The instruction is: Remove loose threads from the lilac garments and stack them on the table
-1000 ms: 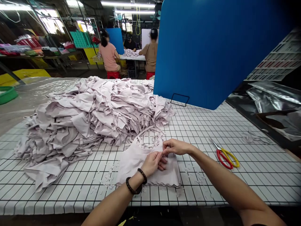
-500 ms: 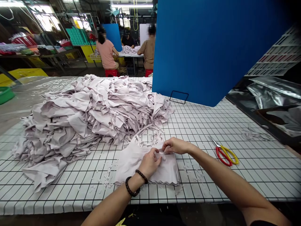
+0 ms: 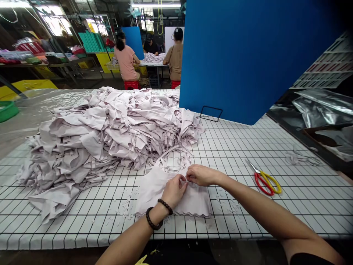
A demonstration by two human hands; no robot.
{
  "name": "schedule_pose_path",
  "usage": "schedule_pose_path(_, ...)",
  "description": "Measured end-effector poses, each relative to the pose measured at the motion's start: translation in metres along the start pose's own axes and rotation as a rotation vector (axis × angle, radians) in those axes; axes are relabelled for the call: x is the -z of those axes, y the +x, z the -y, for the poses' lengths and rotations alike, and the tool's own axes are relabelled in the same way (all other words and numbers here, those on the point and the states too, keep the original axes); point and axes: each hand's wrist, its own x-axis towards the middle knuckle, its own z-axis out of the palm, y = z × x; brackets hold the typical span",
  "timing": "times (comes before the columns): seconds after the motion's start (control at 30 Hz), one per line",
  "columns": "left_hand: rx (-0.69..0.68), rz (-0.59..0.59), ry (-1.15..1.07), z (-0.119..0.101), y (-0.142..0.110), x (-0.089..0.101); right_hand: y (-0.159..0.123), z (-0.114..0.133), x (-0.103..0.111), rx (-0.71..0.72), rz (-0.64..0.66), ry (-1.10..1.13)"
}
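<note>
A pale lilac camisole top [image 3: 150, 195] lies flat in front of me, its thin strap looping toward the pile and its wavy hem facing me. My left hand [image 3: 173, 191], with two dark beaded bracelets at the wrist, rests on the top, thumb and fingertips pinching at the fabric. From the right, my right hand [image 3: 201, 175] bends in with its fingers closed on the same spot near the upper edge. The fingertips of both hands nearly meet, and the exact fold between them is too small to make out.
A big heap of similar lilac garments [image 3: 116, 125] covers the left and middle of the grid-patterned table [image 3: 237, 147]. Scissors [image 3: 267, 182] with red and yellow handles lie to the right. Fabric snippets [image 3: 127, 208] are scattered around. A blue board [image 3: 234, 62] stands behind. Several people sit farther back.
My right hand has shifted slightly left along the camisole top, bringing its fingertips against those of my left hand. The left hand has stayed almost in place.
</note>
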Motion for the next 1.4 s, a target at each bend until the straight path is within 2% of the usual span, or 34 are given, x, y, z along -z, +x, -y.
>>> schedule_pose_path(0.4, 0.002, -0.004, -0.057, 0.007, 0.003, -0.004, 0.005, 0.004, -0.002, -0.066, 0.021, -0.121)
schedule_pose_path(0.7, 0.014, -0.002, -0.065, 0.007, 0.003, -0.001, 0.006, 0.006, 0.000, -0.079, 0.026, -0.055)
schedule_pose_path(0.9, 0.030, -0.001, -0.064, 0.006, 0.004, 0.000, 0.004, 0.009, -0.003, -0.122, -0.023, 0.019)
schedule_pose_path(1.07, 0.050, 0.008, -0.077, 0.006, 0.005, 0.001, -0.003, 0.009, -0.006, -0.084, -0.066, 0.060)
schedule_pose_path(1.23, 0.056, 0.038, -0.097, 0.007, 0.006, 0.001, -0.003, 0.009, -0.004, 0.030, -0.098, -0.063)
schedule_pose_path(1.4, 0.067, 0.059, -0.149, 0.008, 0.005, 0.000, 0.001, 0.013, -0.008, 0.050, -0.131, -0.053)
